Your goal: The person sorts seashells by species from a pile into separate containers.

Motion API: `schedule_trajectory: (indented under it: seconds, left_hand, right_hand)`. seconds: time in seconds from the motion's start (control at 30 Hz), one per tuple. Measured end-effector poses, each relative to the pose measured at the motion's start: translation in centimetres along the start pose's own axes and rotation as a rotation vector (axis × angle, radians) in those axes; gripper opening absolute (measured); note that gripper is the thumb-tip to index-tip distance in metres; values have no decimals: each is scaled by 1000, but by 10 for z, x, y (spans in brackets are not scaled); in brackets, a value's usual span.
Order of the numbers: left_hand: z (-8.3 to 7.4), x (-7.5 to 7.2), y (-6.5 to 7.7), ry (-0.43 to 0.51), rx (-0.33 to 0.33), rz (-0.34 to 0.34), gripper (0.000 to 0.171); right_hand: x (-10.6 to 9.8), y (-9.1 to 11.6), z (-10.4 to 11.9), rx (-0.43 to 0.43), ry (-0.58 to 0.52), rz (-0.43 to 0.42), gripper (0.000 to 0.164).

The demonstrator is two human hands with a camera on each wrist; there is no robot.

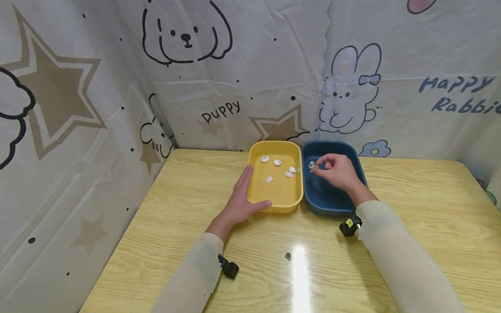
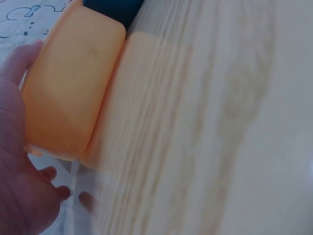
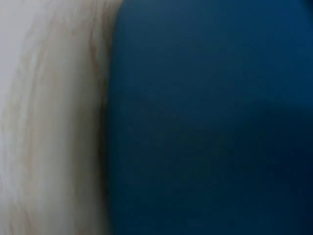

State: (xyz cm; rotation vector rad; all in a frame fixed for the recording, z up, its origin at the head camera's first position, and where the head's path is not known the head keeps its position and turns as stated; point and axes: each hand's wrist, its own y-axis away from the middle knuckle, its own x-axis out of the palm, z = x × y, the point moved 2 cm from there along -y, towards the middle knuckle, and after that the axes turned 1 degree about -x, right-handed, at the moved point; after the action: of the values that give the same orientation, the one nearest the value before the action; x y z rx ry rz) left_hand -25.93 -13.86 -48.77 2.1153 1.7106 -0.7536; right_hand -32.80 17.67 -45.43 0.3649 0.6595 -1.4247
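My left hand (image 1: 240, 200) lies along the left side of a yellow tray (image 1: 278, 209), its fingers straight against the wall and its thumb across the front rim. Several small white shells (image 1: 265, 159) are scattered in this tray. Over a dark blue tray (image 1: 328, 213), my right hand (image 1: 338, 171) pinches a small pale shell (image 1: 314, 167) between thumb and fingertips. Another small greyish shell (image 1: 311, 164) shows just beyond those fingertips. In the right wrist view the blue tray's wall (image 3: 205, 98) fills most of the picture, with the fingers out of sight.
The trays stand side by side at the back of the wooden table (image 1: 188, 195), against a printed cloth (image 1: 266, 82). A small dark shell-like piece (image 1: 288, 256) lies on the table in front. Black wrist cameras (image 1: 228, 267) sit on both sleeves.
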Motion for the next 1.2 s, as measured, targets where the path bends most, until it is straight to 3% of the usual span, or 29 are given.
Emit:
schedule_trajectory:
  seconds: [0.67, 0.97, 1.2]
  left_hand:
    - [0, 0, 0, 0, -1, 1, 117]
    - [0, 0, -1, -3, 3, 4, 118]
    - [0, 0, -1, -1, 18, 6, 117]
  right_hand:
    - [-3, 0, 0, 43, 14, -21, 22]
    - [-13, 30, 23, -83, 7, -34, 22]
    - [-9, 75, 46, -278, -21, 7, 17]
